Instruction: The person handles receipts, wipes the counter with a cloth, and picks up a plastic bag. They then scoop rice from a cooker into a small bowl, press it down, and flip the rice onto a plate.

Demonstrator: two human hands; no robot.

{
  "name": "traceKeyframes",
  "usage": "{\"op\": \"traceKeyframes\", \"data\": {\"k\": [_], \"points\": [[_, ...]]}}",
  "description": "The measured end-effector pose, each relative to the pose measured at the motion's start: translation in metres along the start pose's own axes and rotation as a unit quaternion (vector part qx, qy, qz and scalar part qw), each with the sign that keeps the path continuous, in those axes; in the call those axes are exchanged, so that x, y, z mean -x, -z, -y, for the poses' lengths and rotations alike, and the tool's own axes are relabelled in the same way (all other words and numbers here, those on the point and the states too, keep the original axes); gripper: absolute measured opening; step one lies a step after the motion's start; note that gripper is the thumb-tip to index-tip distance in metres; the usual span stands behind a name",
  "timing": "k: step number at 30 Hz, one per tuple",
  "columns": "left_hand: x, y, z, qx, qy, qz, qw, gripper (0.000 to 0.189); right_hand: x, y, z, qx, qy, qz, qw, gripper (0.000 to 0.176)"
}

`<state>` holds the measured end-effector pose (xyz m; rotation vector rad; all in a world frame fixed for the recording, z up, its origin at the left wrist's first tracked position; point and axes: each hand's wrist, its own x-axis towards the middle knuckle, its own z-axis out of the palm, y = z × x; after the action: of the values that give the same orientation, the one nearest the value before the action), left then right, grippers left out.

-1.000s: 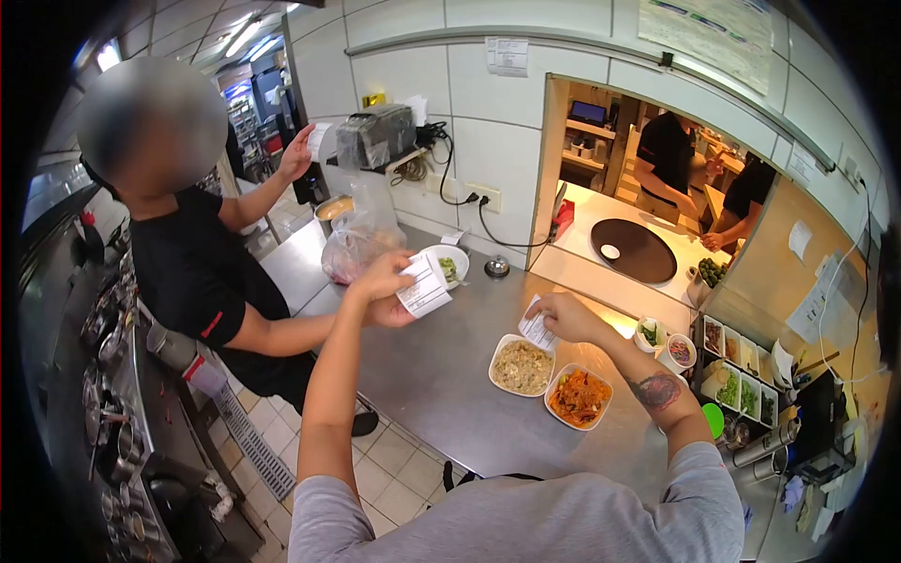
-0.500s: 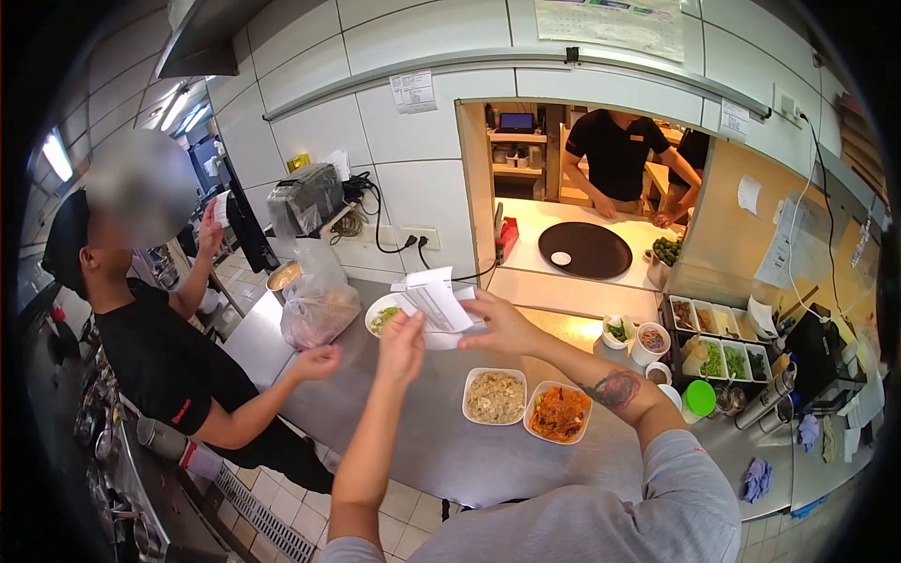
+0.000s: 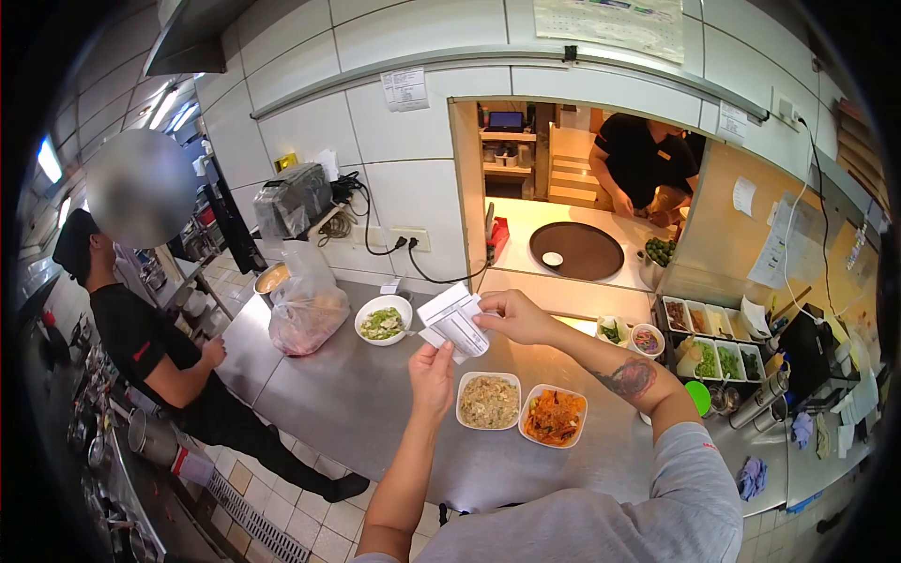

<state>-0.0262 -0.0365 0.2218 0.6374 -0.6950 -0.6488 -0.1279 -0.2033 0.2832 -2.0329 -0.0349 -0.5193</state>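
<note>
Printed white receipts point(image 3: 457, 322) are pinched between both my hands above the steel counter point(image 3: 375, 413). My left hand point(image 3: 435, 375) grips their lower left edge, and my right hand point(image 3: 514, 317) holds the upper right edge. Just below them stand a white container of fried rice point(image 3: 489, 401) and another of orange-red food point(image 3: 554, 416), side by side. To the left of my hands is a white bowl point(image 3: 384, 320) with green vegetables in it.
A tied plastic bag point(image 3: 310, 319) and a metal pot point(image 3: 270, 280) stand at the counter's left. A co-worker point(image 3: 160, 347) is beside it. Beyond the pass window lies a dark round tray point(image 3: 576, 251), with another person point(image 3: 648, 164) behind. Topping trays point(image 3: 718, 342) fill the right.
My hands have come lower and nearer with the receipts, uncovering the bowl. The co-worker at left has stepped back and lowered their arms. The person behind the window has shifted right.
</note>
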Motion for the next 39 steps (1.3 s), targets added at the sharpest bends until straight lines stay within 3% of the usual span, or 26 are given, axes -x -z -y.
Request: {"op": "traceKeyframes", "data": {"k": [1,3,7,10,12,13,14,16,17,18,19,20,22,23,25,28,31,34,39], "points": [[0.000,-0.002,0.002,-0.007,-0.002,-0.012,1.000,0.023,-0.001,0.002,-0.002,-0.039,-0.002,-0.003,0.999,0.021],[0.001,-0.006,0.005,-0.020,-0.006,-0.038,0.999,0.024,0.004,0.006,0.008,0.010,-0.001,-0.013,1.000,0.021],[0.005,-0.010,0.006,-0.037,0.030,0.023,0.999,0.025,0.007,0.014,0.017,0.039,-0.013,0.010,0.999,0.018],[0.018,-0.018,0.011,-0.088,0.028,0.028,0.995,0.027,0.005,0.039,0.035,0.172,-0.004,0.009,0.985,0.020],[0.032,-0.024,0.007,-0.134,0.021,0.017,0.991,0.028,-0.008,0.078,0.048,0.363,0.021,-0.061,0.929,0.022],[0.043,-0.012,0.012,-0.161,0.041,0.023,0.986,0.029,-0.013,0.098,0.062,0.334,-0.006,-0.137,0.933,0.021],[0.059,0.007,0.023,-0.189,0.062,0.029,0.980,0.030,-0.023,0.133,0.053,0.351,0.041,-0.185,0.917,0.020],[0.099,0.052,0.055,-0.264,0.139,0.008,0.954,0.027,-0.037,0.201,0.064,0.386,0.044,-0.336,0.858,0.018],[0.118,0.059,0.062,-0.305,0.154,0.002,0.940,0.025,-0.041,0.232,0.070,0.385,0.117,-0.399,0.824,0.020],[0.138,0.064,0.070,-0.345,0.169,-0.004,0.923,0.022,-0.045,0.264,0.077,0.420,0.095,-0.469,0.771,0.026],[0.158,0.078,0.087,-0.376,0.172,-0.001,0.910,0.021,-0.044,0.290,0.085,0.419,0.108,-0.512,0.742,0.030],[0.175,0.095,0.103,-0.407,0.175,0.002,0.896,0.020,-0.042,0.308,0.098,0.408,0.063,-0.545,0.729,0.034],[0.196,0.119,0.113,-0.494,0.238,0.062,0.834,0.020,-0.039,0.363,0.092,0.421,0.065,-0.577,0.697,0.035],[0.200,0.121,0.115,-0.509,0.205,0.052,0.834,0.019,-0.037,0.379,0.090,0.414,0.054,-0.592,0.690,0.037],[0.205,0.122,0.116,-0.538,0.139,0.031,0.831,0.019,-0.031,0.408,0.085,0.440,-0.039,-0.589,0.677,0.038],[0.200,0.119,0.115,-0.561,0.137,-0.001,0.816,0.015,-0.030,0.441,0.063,0.418,-0.118,-0.599,0.673,0.040],[0.201,0.113,0.112,-0.575,0.093,0.000,0.812,0.014,-0.032,0.447,0.061,0.384,-0.082,-0.593,0.703,0.041],[0.201,0.116,0.115,-0.565,0.123,-0.017,0.816,0.013,-0.038,0.437,0.070,0.335,-0.046,-0.584,0.738,0.041],[0.203,0.117,0.118,-0.560,0.124,-0.019,0.819,0.012,-0.052,0.432,0.088,0.351,-0.131,-0.595,0.711,0.040]]}}
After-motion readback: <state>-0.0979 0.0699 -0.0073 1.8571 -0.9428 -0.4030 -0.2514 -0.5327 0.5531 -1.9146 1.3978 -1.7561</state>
